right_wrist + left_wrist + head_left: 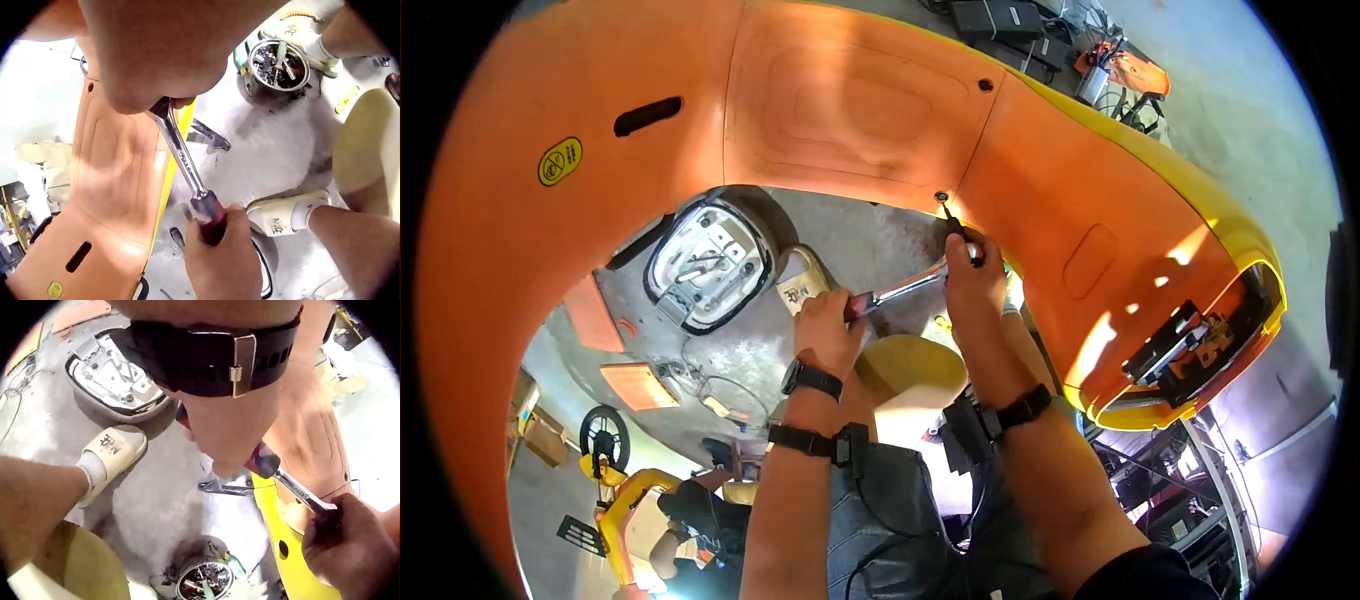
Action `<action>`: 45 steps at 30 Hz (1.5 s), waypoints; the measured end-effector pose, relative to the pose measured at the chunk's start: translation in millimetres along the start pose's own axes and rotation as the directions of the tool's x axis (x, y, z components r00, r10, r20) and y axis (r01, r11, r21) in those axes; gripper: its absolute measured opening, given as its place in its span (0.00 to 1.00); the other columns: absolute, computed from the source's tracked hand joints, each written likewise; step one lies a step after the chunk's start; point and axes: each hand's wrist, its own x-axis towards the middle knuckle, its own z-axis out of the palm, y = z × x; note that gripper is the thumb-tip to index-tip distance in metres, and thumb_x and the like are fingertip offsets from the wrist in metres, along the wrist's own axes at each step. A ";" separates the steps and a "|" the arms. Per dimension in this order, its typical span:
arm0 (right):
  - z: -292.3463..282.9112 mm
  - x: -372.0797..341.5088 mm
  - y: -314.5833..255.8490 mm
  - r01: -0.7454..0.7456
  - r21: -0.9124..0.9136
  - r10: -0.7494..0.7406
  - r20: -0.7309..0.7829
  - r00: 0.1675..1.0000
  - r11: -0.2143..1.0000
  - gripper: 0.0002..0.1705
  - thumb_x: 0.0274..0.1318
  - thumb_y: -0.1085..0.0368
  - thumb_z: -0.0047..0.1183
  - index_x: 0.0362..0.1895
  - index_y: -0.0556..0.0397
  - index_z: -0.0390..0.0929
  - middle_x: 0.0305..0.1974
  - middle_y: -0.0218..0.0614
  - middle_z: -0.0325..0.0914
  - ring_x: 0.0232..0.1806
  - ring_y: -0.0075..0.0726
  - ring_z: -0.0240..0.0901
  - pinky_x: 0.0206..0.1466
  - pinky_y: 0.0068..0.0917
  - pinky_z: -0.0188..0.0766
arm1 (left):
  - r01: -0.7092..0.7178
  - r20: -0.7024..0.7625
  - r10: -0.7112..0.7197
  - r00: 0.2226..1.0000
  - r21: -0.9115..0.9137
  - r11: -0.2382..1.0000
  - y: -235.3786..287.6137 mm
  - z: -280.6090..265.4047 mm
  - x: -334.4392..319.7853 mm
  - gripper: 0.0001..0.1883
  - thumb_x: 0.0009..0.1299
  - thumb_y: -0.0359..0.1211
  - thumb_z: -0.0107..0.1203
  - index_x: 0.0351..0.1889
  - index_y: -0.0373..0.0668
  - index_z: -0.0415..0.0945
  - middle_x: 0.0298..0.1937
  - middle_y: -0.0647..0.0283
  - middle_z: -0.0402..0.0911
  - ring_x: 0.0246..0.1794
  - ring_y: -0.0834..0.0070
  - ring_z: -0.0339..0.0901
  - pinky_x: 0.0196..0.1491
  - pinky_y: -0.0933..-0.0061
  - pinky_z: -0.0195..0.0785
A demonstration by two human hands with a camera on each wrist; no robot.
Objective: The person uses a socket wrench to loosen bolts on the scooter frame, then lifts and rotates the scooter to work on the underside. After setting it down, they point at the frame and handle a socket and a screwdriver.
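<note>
While below the wrench (907,288) — slipper (799,287)

The orange panel (850,120) stands directly ahead of the right grip (977,287); the ratchet wrench (910,287) bars the gap across to the left grip (827,332). Bare floor (855,240) lies beyond, bounded leftward by an upturned seat (710,265).

The left hand (225,259) grips one end of a chrome wrench (180,153), the right hand (165,78) the other, near an orange panel (115,153)
</note>
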 end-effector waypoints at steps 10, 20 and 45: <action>8.7 18.4 -0.1 0.015 -0.203 -0.030 -0.074 0.997 0.979 0.21 0.54 0.56 0.53 0.47 0.58 0.73 0.37 0.38 0.76 0.38 0.31 0.71 0.44 0.28 0.68 | 0.179 0.104 -0.172 0.980 -0.064 0.982 -4.7 34.8 -1.0 0.10 0.56 0.33 0.60 0.31 0.42 0.71 0.32 0.56 0.78 0.37 0.53 0.73 0.40 0.54 0.66; 2.4 20.6 -14.8 0.052 -0.325 -0.068 -0.040 0.997 0.944 0.23 0.54 0.55 0.52 0.49 0.57 0.73 0.37 0.40 0.77 0.38 0.36 0.74 0.45 0.30 0.69 | 0.100 0.025 -0.097 0.995 -0.139 0.985 -1.1 49.5 -1.7 0.08 0.58 0.31 0.59 0.29 0.38 0.72 0.26 0.53 0.77 0.30 0.56 0.75 0.34 0.61 0.67; 13.5 28.8 -23.6 -0.303 0.086 0.299 0.058 0.953 0.949 0.16 0.55 0.57 0.52 0.30 0.60 0.72 0.26 0.34 0.71 0.26 0.30 0.68 0.30 0.28 0.72 | -0.011 0.071 -0.021 0.997 0.426 0.905 16.6 -32.5 50.7 0.10 0.54 0.40 0.60 0.28 0.45 0.76 0.27 0.56 0.80 0.32 0.55 0.78 0.36 0.56 0.71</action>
